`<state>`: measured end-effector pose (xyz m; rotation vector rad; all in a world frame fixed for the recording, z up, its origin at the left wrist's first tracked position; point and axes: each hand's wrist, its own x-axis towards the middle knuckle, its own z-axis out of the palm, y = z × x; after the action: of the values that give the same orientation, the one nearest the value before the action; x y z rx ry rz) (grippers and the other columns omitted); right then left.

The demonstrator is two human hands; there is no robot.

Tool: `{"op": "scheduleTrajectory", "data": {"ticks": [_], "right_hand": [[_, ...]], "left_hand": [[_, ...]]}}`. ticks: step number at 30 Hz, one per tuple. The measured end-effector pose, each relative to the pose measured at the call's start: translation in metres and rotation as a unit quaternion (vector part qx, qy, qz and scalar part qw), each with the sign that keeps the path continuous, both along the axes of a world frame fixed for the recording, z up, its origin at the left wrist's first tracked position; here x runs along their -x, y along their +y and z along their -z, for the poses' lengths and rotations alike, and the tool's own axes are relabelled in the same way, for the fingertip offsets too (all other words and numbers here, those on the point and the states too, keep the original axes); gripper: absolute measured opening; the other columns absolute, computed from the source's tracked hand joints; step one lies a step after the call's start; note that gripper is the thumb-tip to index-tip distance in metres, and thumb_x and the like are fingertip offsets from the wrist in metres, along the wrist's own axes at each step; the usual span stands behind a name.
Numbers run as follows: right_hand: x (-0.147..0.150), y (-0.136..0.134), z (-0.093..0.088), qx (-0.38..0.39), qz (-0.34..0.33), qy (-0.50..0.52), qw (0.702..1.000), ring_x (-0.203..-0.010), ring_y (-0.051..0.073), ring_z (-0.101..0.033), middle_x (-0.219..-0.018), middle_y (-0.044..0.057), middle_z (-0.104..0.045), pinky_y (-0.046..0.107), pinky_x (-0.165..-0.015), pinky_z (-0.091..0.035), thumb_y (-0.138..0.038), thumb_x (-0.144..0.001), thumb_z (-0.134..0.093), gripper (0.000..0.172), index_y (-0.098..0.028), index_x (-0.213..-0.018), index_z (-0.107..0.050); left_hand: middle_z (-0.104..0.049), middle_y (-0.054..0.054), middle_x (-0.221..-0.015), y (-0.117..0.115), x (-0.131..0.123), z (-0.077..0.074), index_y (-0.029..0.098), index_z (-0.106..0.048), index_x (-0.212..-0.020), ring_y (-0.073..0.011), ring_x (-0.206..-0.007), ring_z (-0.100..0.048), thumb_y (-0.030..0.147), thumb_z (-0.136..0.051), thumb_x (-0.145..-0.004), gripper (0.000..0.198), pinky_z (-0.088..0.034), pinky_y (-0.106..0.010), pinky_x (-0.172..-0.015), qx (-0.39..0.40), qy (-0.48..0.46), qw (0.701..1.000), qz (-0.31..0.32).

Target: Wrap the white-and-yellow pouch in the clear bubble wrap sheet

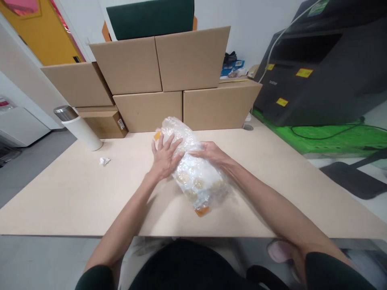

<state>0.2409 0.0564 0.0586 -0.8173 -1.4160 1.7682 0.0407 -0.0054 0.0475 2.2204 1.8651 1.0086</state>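
Observation:
A package in clear bubble wrap (201, 171) lies slantwise on the pale table, between my hands. Round tan shapes show through its lower half, and what is inside cannot be made out. Orange tape (202, 211) sticks out at its near end, with another orange piece (157, 135) at the far left corner. My left hand (165, 156) rests on its left side, fingers spread. On the other side, my right hand (211, 153) pinches the wrap near its middle, thumb and fingers closed.
Cardboard boxes (148, 112) are stacked along the table's back edge. At the left stand a white bottle with a metal cap (83, 131) and a crumpled white scrap (104, 161). A large dark Brother machine (320, 92) sits on a green surface (329, 139) at the right.

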Motion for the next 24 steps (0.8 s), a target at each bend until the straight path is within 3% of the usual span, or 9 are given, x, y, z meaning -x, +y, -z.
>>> {"op": "scheduleTrajectory", "data": {"ticks": [3,5,7,9,13,17,21,24], "right_hand": [[-0.001,-0.013,-0.003,-0.055,0.045,0.019,0.997,-0.065,0.018,-0.068,-0.079,0.002,-0.074,0.031,-0.06,-0.054,-0.043,-0.059,-0.09,0.051,-0.021,-0.094,-0.06],[0.002,-0.018,-0.003,-0.079,0.08,0.016,0.994,-0.059,0.017,-0.065,-0.073,-0.001,-0.071,0.029,-0.054,-0.05,-0.047,-0.06,-0.089,0.056,-0.024,-0.097,-0.053],[0.007,-0.022,-0.004,-0.091,0.093,0.011,0.991,-0.056,0.016,-0.062,-0.069,-0.003,-0.069,0.028,-0.052,-0.047,-0.05,-0.06,-0.089,0.06,-0.025,-0.097,-0.049],[0.013,-0.024,-0.006,-0.095,0.109,0.018,0.989,-0.056,0.016,-0.061,-0.068,-0.003,-0.067,0.028,-0.053,-0.046,-0.053,-0.058,-0.089,0.062,-0.025,-0.096,-0.048],[0.023,-0.019,-0.005,-0.075,0.161,0.044,0.983,-0.058,0.014,-0.058,-0.069,-0.003,-0.065,0.028,-0.056,-0.046,-0.056,-0.056,-0.088,0.061,-0.025,-0.09,-0.05],[0.032,0.004,0.012,-0.046,0.219,-0.009,0.975,-0.061,0.014,-0.058,-0.07,-0.003,-0.062,0.028,-0.057,-0.046,-0.061,-0.058,-0.084,0.057,-0.023,-0.083,-0.05],[0.04,0.033,0.043,-0.118,0.259,-0.196,0.938,-0.061,0.017,-0.058,-0.067,-0.002,-0.058,0.031,-0.06,-0.047,-0.058,-0.079,-0.065,0.038,-0.024,-0.083,-0.049],[0.045,0.043,0.059,-0.167,0.254,-0.259,0.917,-0.066,0.021,-0.059,-0.066,-0.001,-0.056,0.035,-0.069,-0.048,-0.046,-0.086,-0.061,0.025,-0.022,-0.088,-0.054]], "left_hand": [[-0.052,-0.006,-0.151,-0.011,0.016,-0.01,0.03,-0.057,-0.14,-0.0319,-0.146,-0.037,0.057,-0.039,-0.099,0.053,-0.019,-0.057,-0.121,0.115,-0.108,0.982,0.1],[-0.058,-0.009,-0.143,-0.02,0.022,-0.01,0.028,-0.058,-0.138,-0.0294,-0.133,-0.053,0.06,-0.042,-0.097,0.055,-0.04,-0.047,-0.112,0.18,-0.212,0.944,0.177],[-0.062,-0.011,-0.137,-0.03,0.024,-0.008,0.027,-0.059,-0.136,-0.0292,-0.122,-0.061,0.062,-0.056,-0.089,0.059,-0.051,-0.042,-0.101,0.221,-0.309,0.898,0.224],[-0.062,-0.012,-0.135,-0.038,0.025,-0.006,0.027,-0.057,-0.137,-0.0304,-0.118,-0.064,0.06,-0.071,-0.078,0.068,-0.054,-0.041,-0.094,0.235,-0.392,0.858,0.232],[-0.06,-0.013,-0.137,-0.047,0.019,-0.003,0.026,-0.056,-0.133,-0.0316,-0.116,-0.063,0.045,-0.086,-0.063,0.079,-0.055,-0.04,-0.09,0.216,-0.516,0.809,0.183],[-0.07,-0.011,-0.11,-0.038,0.009,0.009,0.02,-0.057,-0.117,-0.0254,-0.093,-0.07,0.043,-0.085,-0.066,0.063,-0.056,-0.035,-0.077,0.222,-0.586,0.774,0.092],[-0.068,-0.003,-0.086,-0.012,0.005,0.033,0.02,-0.046,-0.114,-0.0187,-0.07,-0.066,0.05,-0.084,-0.063,0.07,-0.053,-0.031,-0.064,0.164,-0.566,0.807,-0.043],[-0.062,0.003,-0.077,0.001,0.007,0.047,0.022,-0.038,-0.125,-0.0167,-0.063,-0.062,0.047,-0.081,-0.065,0.078,-0.051,-0.032,-0.063,0.134,-0.527,0.835,-0.087]]}}
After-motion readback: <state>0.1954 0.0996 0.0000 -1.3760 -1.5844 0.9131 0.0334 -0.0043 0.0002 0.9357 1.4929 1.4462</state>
